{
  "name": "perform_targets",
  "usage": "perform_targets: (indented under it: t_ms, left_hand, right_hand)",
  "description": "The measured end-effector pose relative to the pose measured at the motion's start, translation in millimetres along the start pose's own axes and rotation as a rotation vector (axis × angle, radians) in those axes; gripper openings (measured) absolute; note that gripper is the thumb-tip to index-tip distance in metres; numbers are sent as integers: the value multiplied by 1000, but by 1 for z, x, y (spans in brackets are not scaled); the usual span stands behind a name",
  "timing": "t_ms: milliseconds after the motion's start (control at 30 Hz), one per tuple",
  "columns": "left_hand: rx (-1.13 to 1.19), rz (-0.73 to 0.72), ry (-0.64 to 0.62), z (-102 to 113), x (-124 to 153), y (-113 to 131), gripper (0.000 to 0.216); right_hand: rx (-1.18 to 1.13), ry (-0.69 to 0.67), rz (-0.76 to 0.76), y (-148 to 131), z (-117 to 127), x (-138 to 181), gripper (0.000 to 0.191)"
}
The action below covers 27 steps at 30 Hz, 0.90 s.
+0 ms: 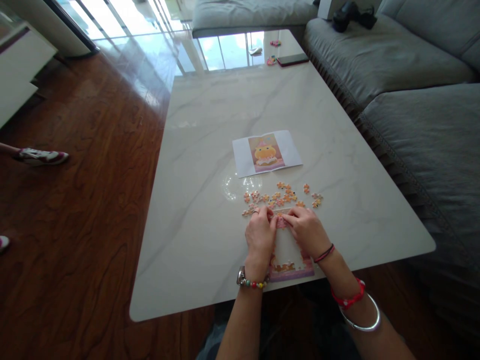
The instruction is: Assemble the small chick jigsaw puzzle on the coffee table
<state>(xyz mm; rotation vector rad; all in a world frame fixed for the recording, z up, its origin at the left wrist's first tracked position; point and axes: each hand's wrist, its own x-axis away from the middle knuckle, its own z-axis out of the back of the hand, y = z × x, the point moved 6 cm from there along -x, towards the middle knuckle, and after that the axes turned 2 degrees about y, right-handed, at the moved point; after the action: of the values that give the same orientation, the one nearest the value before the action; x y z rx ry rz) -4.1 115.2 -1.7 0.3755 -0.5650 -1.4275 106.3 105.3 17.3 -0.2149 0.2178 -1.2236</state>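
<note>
A partly assembled jigsaw puzzle (291, 274) lies at the near edge of the table, its pink and purple border built around a bare middle. At the top of that border, my left hand (259, 236) is closed, its thumb and fingertips pinching at a small puzzle piece. Opposite it my right hand (308, 233) also pinches at the pieces, fingertips almost meeting the left ones. Pink and orange pieces (281, 222) show between the fingers; exactly what each hand grips is partly hidden. Just beyond the hands several loose puzzle pieces (288, 196) are scattered.
A creased paper sheet (240, 156) with a printed cartoon picture lies past the pieces on the white marbled table (195, 240). A dark tablet or phone (292, 59) and small colourful items sit at the far end. A grey sofa (423, 130) runs along the right; another person's shoe (43, 156) shows left.
</note>
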Motion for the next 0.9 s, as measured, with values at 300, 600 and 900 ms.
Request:
perform_targets:
  t_ms: [300, 600, 900]
  left_hand:
    - [20, -30, -19, -3, 0, 1, 9]
    - [53, -19, -21, 0, 1, 3, 6]
    - [121, -179, 120, 21, -2, 0, 14]
  right_hand:
    - [91, -36, -51, -22, -1, 7, 26]
    - [-141, 342, -340, 94, 29, 18, 26]
    - [-127, 306, -292, 110, 12, 12, 26]
